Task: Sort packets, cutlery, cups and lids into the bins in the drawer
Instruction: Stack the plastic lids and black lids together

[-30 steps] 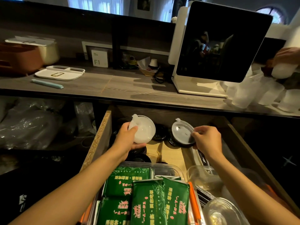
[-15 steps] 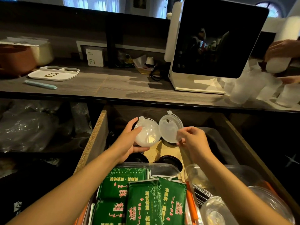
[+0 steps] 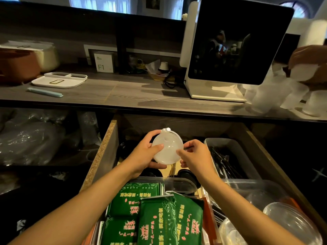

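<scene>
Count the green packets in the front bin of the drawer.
4 show: back left, front left, middle on top, right. More may lie hidden underneath or below the frame.

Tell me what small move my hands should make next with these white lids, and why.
Probably lower the white lids onto the black lids at the drawer's back. Both the left hand and right hand hold them together above that spot.
</scene>
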Available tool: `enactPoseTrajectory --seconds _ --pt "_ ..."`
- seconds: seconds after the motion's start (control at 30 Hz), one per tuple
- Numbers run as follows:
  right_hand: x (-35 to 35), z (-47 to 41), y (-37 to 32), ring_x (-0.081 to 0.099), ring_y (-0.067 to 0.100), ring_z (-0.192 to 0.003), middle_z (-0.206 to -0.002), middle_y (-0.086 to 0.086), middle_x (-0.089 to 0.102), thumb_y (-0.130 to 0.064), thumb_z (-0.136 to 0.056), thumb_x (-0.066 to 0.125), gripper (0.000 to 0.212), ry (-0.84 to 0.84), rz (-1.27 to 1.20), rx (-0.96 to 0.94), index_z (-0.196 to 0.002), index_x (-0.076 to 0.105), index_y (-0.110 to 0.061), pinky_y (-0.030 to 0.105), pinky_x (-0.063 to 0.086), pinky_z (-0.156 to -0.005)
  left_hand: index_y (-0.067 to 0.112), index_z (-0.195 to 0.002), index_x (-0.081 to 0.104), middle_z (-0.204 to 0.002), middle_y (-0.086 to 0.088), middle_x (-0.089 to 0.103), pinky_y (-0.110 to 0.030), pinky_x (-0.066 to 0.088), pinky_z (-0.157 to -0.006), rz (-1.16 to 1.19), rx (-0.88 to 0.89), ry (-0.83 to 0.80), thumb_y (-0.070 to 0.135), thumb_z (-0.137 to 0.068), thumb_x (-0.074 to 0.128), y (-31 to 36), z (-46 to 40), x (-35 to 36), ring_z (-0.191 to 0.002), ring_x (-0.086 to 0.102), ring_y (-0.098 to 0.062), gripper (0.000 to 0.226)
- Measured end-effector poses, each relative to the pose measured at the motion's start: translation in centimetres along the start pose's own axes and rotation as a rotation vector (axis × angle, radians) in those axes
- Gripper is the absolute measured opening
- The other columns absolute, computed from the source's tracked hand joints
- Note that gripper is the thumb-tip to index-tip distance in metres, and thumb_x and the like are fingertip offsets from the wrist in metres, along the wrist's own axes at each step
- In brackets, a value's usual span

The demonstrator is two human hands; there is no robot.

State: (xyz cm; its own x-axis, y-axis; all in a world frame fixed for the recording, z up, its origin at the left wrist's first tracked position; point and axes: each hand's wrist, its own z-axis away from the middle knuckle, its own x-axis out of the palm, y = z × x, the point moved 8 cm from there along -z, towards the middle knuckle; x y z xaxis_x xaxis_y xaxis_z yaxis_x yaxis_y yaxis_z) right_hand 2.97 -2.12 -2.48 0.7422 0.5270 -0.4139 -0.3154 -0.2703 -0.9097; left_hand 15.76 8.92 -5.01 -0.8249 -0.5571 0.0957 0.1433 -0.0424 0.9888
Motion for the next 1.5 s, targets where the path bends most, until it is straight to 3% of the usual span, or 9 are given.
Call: enactPoseTrajectory --seconds 0.17,0.33,0.57,0.77,0.93,1.13,1.27,1.4,1.5 --pt "-0.3 -0.3 -0.2 0.067 0.014 -0.075 -0.089 0.001 0.066 -0.018 -0.085 0.073 0.023 0.022 0.037 -0.056 -0.103 0.060 -0.019 0.033 0.061 -0.066 0.043 -0.134 0.047 -0.124 -0.007 0.059 -0.044 0.062 -0.068 -0.027 0.049 0.006 0.014 -0.101 0.056 0.3 0.0 -0.2 -0.099 0.070 -0.033 0.045" --pt "-0.5 0.0 -0.9 0.069 0.011 -0.065 -0.080 -0.001 0.070 -0.016 -0.087 0.071 0.013 0.031 0.018 -0.133 -0.099 0.068 -0.016 0.032 0.061 -0.060 0.043 -0.133 0.047 -0.122 -0.007 0.062 -0.043 0.062 -0.064 -0.044 0.056 0.028 0.017 -0.099 0.060 0.3 0.1 -0.5 -0.097 0.070 -0.030 0.045" --pt "1.3 0.6 -1.1 0.068 0.017 -0.073 -0.086 0.001 0.063 -0.021 -0.086 0.072 0.037 -0.135 0.100 -0.121 -0.112 0.047 -0.031 0.039 0.060 -0.070 0.044 -0.131 0.050 -0.127 0.003 0.053 -0.047 0.062 -0.065 -0.049 0.106 0.018 0.026 -0.101 0.056 1.1 0.6 -0.2 -0.106 0.064 -0.028 0.035" --pt "1.4 0.6 -1.6 0.066 0.015 -0.087 -0.104 -0.006 0.061 -0.036 -0.097 0.054 0.033 -0.192 -0.075 -0.077 -0.128 0.052 -0.023 0.040 0.060 -0.077 0.047 -0.122 0.057 -0.125 0.006 0.058 -0.048 0.062 -0.061 -0.049 0.201 0.053 0.024 -0.101 0.056 2.0 1.0 -0.5 -0.103 0.066 -0.022 0.031" --pt "1.7 1.1 -2.9 0.064 0.011 -0.092 -0.106 -0.004 0.065 -0.047 -0.101 0.037 0.038 -0.218 -0.067 -0.253 -0.121 0.061 -0.024 0.027 0.055 -0.072 0.045 -0.127 0.056 -0.126 0.011 0.062 -0.037 0.060 -0.085 -0.163 0.329 -0.006 0.036 -0.092 0.062 2.8 1.7 1.0 -0.114 0.062 -0.015 0.037" --pt "1.1 1.7 -4.9 0.061 0.002 -0.085 -0.097 -0.008 0.066 -0.036 -0.103 0.039 0.030 -0.095 -0.082 -0.359 -0.113 0.064 -0.022 0.016 0.048 -0.064 0.033 -0.125 0.055 -0.123 -0.003 0.062 -0.040 0.061 -0.066 -0.110 0.109 -0.046 0.032 -0.098 0.059 3.7 2.9 0.8 -0.106 0.067 -0.025 0.027" --pt "2.2 2.5 -6.6 0.061 0.007 -0.087 -0.100 -0.004 0.063 -0.037 -0.104 0.036 0.031 -0.143 -0.098 -0.356 -0.113 0.061 -0.021 0.023 0.049 -0.068 0.025 -0.122 0.061 -0.115 -0.012 0.069 -0.040 0.062 -0.071 -0.110 -0.034 -0.127 0.038 -0.098 0.057 4.6 4.8 -0.1 -0.098 0.073 -0.028 0.028" --pt "6.5 2.4 -8.4 0.068 0.019 -0.090 -0.098 0.001 0.070 -0.049 -0.104 0.027 0.043 -0.437 -0.189 -0.229 -0.104 0.066 -0.030 0.032 0.055 -0.074 0.023 -0.122 0.059 -0.111 -0.014 0.069 -0.035 0.060 -0.056 0.001 -0.042 0.111 0.030 -0.098 0.060 5.2 6.4 -4.8 -0.085 0.075 -0.026 0.026" --pt "8.8 0.0 -7.6 0.067 0.025 -0.093 -0.102 0.011 0.070 -0.047 -0.103 0.032 0.046 -0.419 -0.195 -0.003 -0.101 0.068 -0.019 0.035 0.056 -0.079 0.020 -0.126 0.060 -0.114 -0.016 0.067 -0.034 0.057 -0.046 0.080 0.005 0.313 0.023 -0.097 0.062 5.5 7.0 -9.6 -0.090 0.071 -0.033 0.030"
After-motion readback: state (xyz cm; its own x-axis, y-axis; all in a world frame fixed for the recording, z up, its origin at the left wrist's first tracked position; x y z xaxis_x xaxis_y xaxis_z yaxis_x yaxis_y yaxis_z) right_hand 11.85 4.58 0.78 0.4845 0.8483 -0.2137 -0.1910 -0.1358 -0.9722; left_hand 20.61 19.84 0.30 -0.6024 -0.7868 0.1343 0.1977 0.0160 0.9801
